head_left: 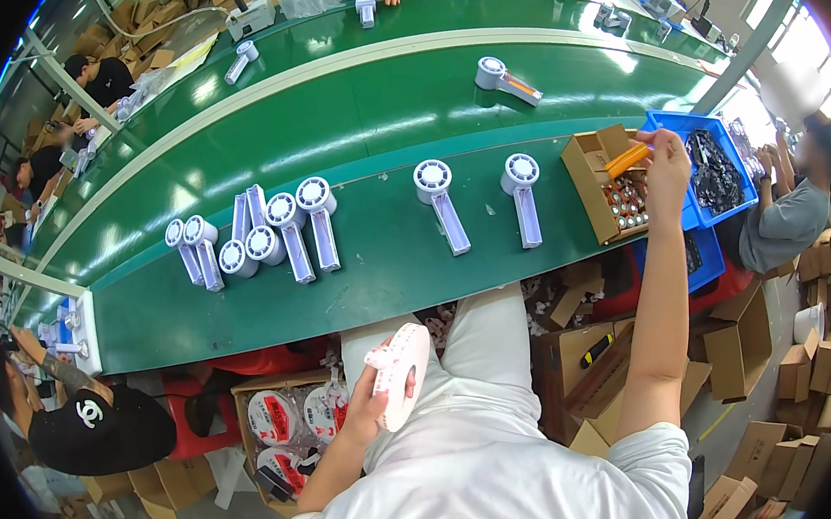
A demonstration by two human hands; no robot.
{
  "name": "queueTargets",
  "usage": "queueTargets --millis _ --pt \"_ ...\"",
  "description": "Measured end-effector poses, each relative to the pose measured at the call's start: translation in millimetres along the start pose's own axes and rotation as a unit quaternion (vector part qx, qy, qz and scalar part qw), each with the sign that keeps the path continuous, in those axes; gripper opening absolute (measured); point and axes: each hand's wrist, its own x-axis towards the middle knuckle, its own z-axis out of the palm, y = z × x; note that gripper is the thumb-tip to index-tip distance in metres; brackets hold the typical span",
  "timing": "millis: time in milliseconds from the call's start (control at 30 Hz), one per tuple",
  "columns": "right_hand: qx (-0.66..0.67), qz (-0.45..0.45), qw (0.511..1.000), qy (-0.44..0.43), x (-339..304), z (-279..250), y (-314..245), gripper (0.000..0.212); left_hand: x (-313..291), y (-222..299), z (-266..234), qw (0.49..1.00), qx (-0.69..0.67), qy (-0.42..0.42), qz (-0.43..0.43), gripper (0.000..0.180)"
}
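left hand (372,407) is gripping a white label roll (402,374) near the lap, below the green counter (377,247) | right hand (665,167) is pinching an orange piece (626,160) over the cardboard box (586,180) at the counter's right end | white handheld fans (444,203) are lying on the counter

Green conveyor bench (234,333) — bright windows (821,67), cardboard boxes (817,369)
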Motion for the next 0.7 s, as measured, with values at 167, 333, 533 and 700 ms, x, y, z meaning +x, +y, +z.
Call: queueTargets --millis 167,333,533,700 --pt "0.473 0.238 0.848 -0.032 -16 0 -22 0.021 6 0 2 0.986 -0.144 -0.049 0.065 0.095" --pt "0.601 0.269 0.701 -0.274 -88 17 -105 0.02 44 24 45 0.982 -0.168 -0.06 0.069 0.102" --pt "0.394 0.227 0.741 -0.495 -173 34 -158 0.027 74 27 76 0.963 -0.236 -0.119 -0.053 0.075" --pt "0.221 -0.095 0.848 -0.473 -186 25 -160 0.018 75 24 92 0.952 -0.277 -0.056 -0.117 0.063"
